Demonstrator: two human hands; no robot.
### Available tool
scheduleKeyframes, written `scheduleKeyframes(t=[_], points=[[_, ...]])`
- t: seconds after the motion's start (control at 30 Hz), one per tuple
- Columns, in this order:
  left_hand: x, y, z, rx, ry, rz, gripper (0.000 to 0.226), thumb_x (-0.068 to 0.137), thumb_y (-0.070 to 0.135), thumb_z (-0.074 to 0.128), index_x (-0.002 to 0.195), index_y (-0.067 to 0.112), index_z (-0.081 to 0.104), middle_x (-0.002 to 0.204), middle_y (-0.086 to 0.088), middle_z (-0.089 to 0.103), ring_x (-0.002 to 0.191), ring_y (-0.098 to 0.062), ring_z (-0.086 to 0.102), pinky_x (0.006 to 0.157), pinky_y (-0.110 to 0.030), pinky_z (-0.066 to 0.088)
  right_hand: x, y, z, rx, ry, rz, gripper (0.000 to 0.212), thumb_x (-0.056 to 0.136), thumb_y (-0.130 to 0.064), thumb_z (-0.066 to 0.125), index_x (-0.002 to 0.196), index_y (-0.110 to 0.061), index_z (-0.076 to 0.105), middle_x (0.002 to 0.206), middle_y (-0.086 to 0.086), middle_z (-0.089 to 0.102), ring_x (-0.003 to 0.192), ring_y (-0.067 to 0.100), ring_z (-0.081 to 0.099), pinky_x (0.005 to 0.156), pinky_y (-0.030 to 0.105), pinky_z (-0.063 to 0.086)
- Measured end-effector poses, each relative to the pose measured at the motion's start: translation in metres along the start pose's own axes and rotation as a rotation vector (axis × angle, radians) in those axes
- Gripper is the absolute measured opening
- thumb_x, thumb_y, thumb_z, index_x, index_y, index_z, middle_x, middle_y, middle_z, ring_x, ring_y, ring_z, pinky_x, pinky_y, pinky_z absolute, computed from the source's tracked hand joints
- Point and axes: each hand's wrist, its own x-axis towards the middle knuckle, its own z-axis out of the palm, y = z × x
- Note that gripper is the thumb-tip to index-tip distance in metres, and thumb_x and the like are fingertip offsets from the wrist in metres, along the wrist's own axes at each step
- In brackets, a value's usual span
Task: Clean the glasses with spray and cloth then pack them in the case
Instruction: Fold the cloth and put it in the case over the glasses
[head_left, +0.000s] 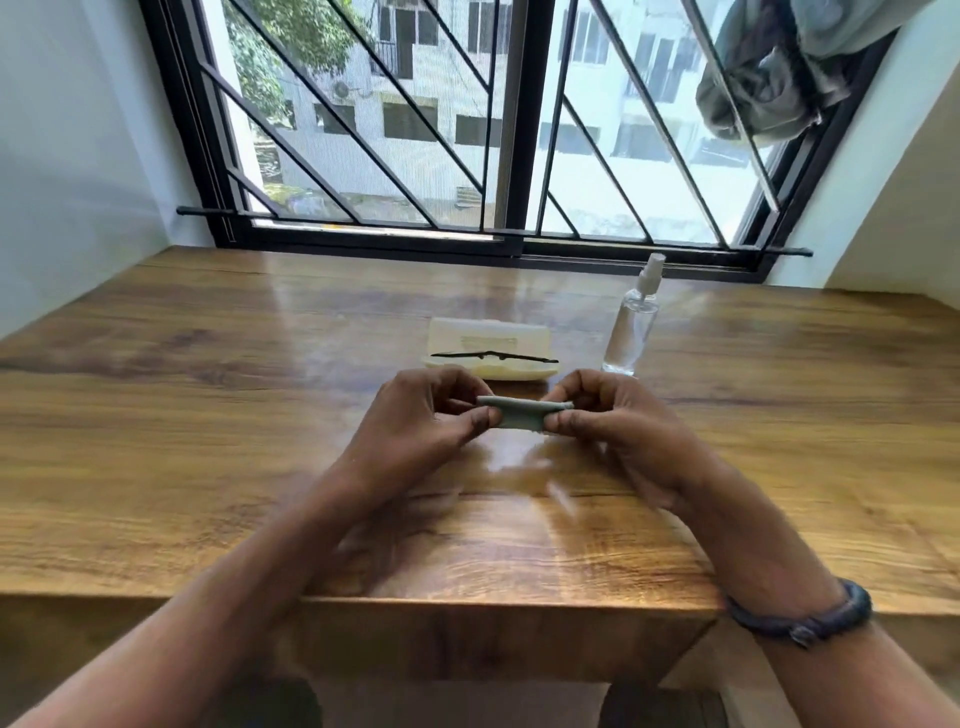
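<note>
Step in hand, as judged: folding the cloth (522, 415), cleaning apparently finished. Left hand (431, 415) and right hand (618, 415) hold it above the surface (208, 389), just in front of the case (467, 326), fingers (560, 422) clamped on either end. Its long axis runs left-right, parallel to the case. Glasses (493, 356) lie inside the open case, aligned likewise. Next move calls for stowing the cloth and closing the case.

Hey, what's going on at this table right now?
A person pinches a small folded grey-green cloth between the left hand and right hand above the wooden table. The thin dark-framed glasses already lie in the open pale-yellow case behind, with the clear plastic spray bottle standing to its right.
</note>
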Motion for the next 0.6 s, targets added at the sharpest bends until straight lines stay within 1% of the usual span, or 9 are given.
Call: scheduleKeyframes(t=[0.07, 0.1, 0.2, 0.3, 0.37, 0.43, 0.47, 0.53, 0.6], points=[[0.002, 0.004, 0.0, -0.199, 0.026, -0.025, 0.01, 0.087, 0.009, 0.079, 0.094, 0.014, 0.074, 0.08, 0.002, 0.075, 0.073, -0.006, 0.069, 0.065, -0.018, 0.051, 0.0, -0.006, 0.003, 0.135, 0.049, -0.01, 0.017, 0.072, -0.011, 0.073, 0.088, -0.014, 0.067, 0.076, 0.002, 0.065, 0.069, 0.011, 0.056, 0.064, 0.025, 0.039], [0.003, 0.006, -0.001, -0.27, 0.041, -0.023, 0.013, 0.088, 0.007, 0.077, 0.097, 0.014, 0.073, 0.079, 0.001, 0.074, 0.072, -0.007, 0.069, 0.064, -0.019, 0.052, 0.0, -0.008, 0.005, 0.178, 0.074, -0.013, 0.017, 0.072, -0.012, 0.074, 0.088, -0.016, 0.067, 0.076, -0.001, 0.067, 0.069, 0.01, 0.059, 0.067, 0.026, 0.04], [0.009, 0.014, -0.006, -0.355, 0.098, 0.024, 0.024, 0.09, 0.004, 0.074, 0.111, 0.015, 0.068, 0.079, -0.004, 0.075, 0.072, -0.012, 0.071, 0.062, -0.022, 0.054, 0.002, -0.019, 0.01, 0.225, 0.127, -0.043, 0.016, 0.074, -0.014, 0.075, 0.088, -0.018, 0.07, 0.08, 0.0, 0.068, 0.072, 0.015, 0.064, 0.072, 0.028, 0.046], [0.018, 0.02, -0.014, -0.362, 0.134, 0.077, 0.033, 0.09, 0.006, 0.074, 0.12, 0.012, 0.062, 0.081, -0.012, 0.075, 0.073, -0.017, 0.07, 0.063, -0.026, 0.055, 0.009, -0.03, 0.015, 0.242, 0.187, -0.087, 0.015, 0.084, -0.007, 0.073, 0.094, -0.017, 0.069, 0.082, 0.001, 0.067, 0.067, 0.014, 0.064, 0.069, 0.026, 0.048], [0.026, 0.024, -0.019, -0.351, 0.154, 0.102, 0.033, 0.091, 0.007, 0.074, 0.12, 0.011, 0.059, 0.084, -0.018, 0.074, 0.075, -0.02, 0.069, 0.064, -0.029, 0.056, 0.016, -0.039, 0.015, 0.235, 0.225, -0.119, 0.016, 0.089, -0.004, 0.068, 0.099, -0.016, 0.067, 0.081, 0.0, 0.067, 0.065, 0.013, 0.063, 0.067, 0.025, 0.048], [0.035, 0.028, -0.023, -0.347, 0.178, 0.13, 0.031, 0.092, 0.005, 0.073, 0.119, 0.01, 0.059, 0.085, -0.02, 0.073, 0.076, -0.018, 0.07, 0.066, -0.029, 0.056, 0.024, -0.047, 0.014, 0.2, 0.249, -0.148, 0.016, 0.09, -0.004, 0.067, 0.1, -0.016, 0.066, 0.08, -0.001, 0.067, 0.064, 0.013, 0.062, 0.065, 0.024, 0.048], [0.039, 0.029, -0.024, -0.339, 0.193, 0.145, 0.031, 0.092, 0.005, 0.073, 0.118, 0.011, 0.059, 0.085, -0.02, 0.074, 0.076, -0.016, 0.07, 0.067, -0.031, 0.056, 0.029, -0.05, 0.013, 0.182, 0.262, -0.159, 0.017, 0.09, -0.003, 0.067, 0.101, -0.016, 0.066, 0.079, -0.001, 0.067, 0.064, 0.015, 0.061, 0.065, 0.025, 0.048], [0.049, 0.029, -0.025, -0.309, 0.229, 0.158, 0.03, 0.091, 0.009, 0.075, 0.116, 0.019, 0.062, 0.085, -0.015, 0.075, 0.077, -0.018, 0.07, 0.071, -0.04, 0.057, 0.04, -0.054, 0.011, 0.135, 0.298, -0.172, 0.018, 0.09, -0.003, 0.068, 0.103, -0.015, 0.064, 0.078, 0.0, 0.068, 0.064, 0.017, 0.061, 0.066, 0.027, 0.048], [0.059, 0.026, -0.024, -0.282, 0.265, 0.137, 0.029, 0.09, 0.014, 0.077, 0.113, 0.027, 0.064, 0.084, -0.011, 0.076, 0.078, -0.027, 0.071, 0.074, -0.049, 0.058, 0.053, -0.056, 0.008, 0.092, 0.338, -0.174, 0.019, 0.09, -0.004, 0.069, 0.104, -0.015, 0.062, 0.075, 0.0, 0.069, 0.064, 0.017, 0.062, 0.066, 0.028, 0.047]])
